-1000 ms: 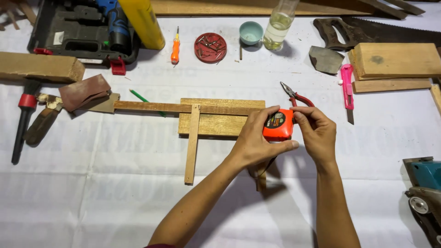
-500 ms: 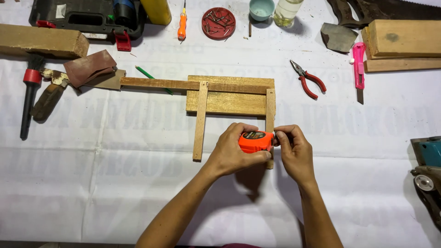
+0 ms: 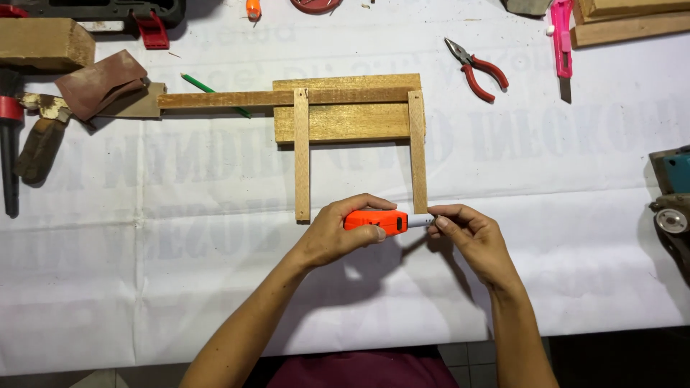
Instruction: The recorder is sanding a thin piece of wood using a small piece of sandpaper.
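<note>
My left hand (image 3: 338,233) grips an orange tape measure (image 3: 374,220) just below the lower ends of two thin wooden strips. My right hand (image 3: 471,237) pinches the tip of the white tape blade (image 3: 419,221), pulled out a short way to the right. The left strip (image 3: 302,154) and right strip (image 3: 417,151) stand upright and parallel, their tops lying on a flat wooden board (image 3: 348,118). A long wooden slat (image 3: 223,99) crosses the board's top and runs off to the left. The tape case sits between the two strips' lower ends.
Red-handled pliers (image 3: 476,68) and a pink utility knife (image 3: 561,36) lie at the upper right, wood blocks (image 3: 625,25) beyond them. A green pencil (image 3: 208,90), sandpaper (image 3: 100,82), a wood block (image 3: 43,43) and hand tools (image 3: 8,136) are at left. A power tool (image 3: 672,208) sits at the right edge.
Both hands carried the tape measure down from the board to the strips' lower ends. The case turned edge-on, and the right hand drew a short length of blade out.
</note>
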